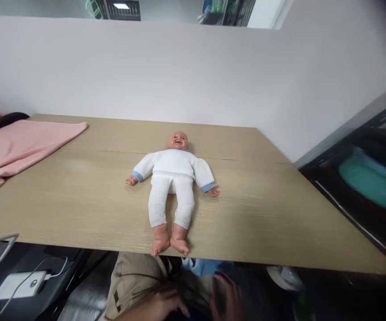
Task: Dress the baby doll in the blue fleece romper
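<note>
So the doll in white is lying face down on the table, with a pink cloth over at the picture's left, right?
Not quite: the head view shows the doll in white lying face up on the table, with the pink cloth at the picture's left.

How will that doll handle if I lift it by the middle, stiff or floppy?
The doll may well flop, since its white-clothed body looks soft and padded. Its shiny head is probably firmer and slippery. Flat on its back, arms spread, it seems unlikely to roll.
</note>
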A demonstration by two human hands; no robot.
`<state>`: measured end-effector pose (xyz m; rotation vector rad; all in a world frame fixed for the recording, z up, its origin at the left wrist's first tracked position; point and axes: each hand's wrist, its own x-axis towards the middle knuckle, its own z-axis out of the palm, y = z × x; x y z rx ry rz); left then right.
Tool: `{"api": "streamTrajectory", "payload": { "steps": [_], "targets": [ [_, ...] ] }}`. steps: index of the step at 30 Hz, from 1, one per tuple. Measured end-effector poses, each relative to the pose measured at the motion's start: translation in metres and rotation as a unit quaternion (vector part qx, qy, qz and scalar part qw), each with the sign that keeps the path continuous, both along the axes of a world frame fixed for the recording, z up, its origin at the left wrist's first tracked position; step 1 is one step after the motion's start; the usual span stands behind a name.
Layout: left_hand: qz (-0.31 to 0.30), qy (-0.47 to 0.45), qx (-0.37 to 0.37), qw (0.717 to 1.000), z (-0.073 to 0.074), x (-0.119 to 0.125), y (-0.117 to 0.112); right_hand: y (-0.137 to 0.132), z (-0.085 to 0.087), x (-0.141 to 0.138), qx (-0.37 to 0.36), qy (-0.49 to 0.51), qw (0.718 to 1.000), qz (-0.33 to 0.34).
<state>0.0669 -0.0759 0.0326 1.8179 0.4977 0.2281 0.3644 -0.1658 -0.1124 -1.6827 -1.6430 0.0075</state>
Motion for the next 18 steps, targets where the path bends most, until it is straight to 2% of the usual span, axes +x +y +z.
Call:
{"api": "streamTrajectory", "payload": {
  "steps": [2,4,8,11,13,14,16,18],
  "targets": [
    [0.040,0.021,0.014,0.999,-0.014,-0.002,-0.004,0.002,0.002,0.001,-0.027,-0.033,0.999,0.005],
    [0.073,0.060,0.022,0.995,-0.021,-0.002,-0.007,0.009,0.002,-0.004,-0.054,-0.073,0.996,0.016],
    [0.118,0.124,0.028,0.985,-0.037,0.009,-0.007,0.034,-0.015,-0.020,-0.068,-0.135,0.988,0.030],
    [0.174,0.113,0.027,0.978,-0.065,0.021,0.002,0.049,-0.023,-0.023,-0.069,-0.137,0.988,0.003],
    [0.220,0.106,0.022,0.969,-0.084,0.026,0.011,0.046,-0.017,-0.019,-0.059,-0.119,0.991,0.005],
    [0.240,0.104,0.018,0.965,-0.092,0.027,0.015,0.040,-0.010,-0.015,-0.057,-0.099,0.993,0.026],
    [0.267,0.106,0.005,0.958,-0.103,0.029,0.024,0.017,0.010,-0.003,-0.068,-0.045,0.989,0.120],
    [0.271,0.119,-0.024,0.955,-0.110,0.031,0.032,-0.014,0.033,0.012,-0.109,0.001,0.960,0.256]
  ]
}}
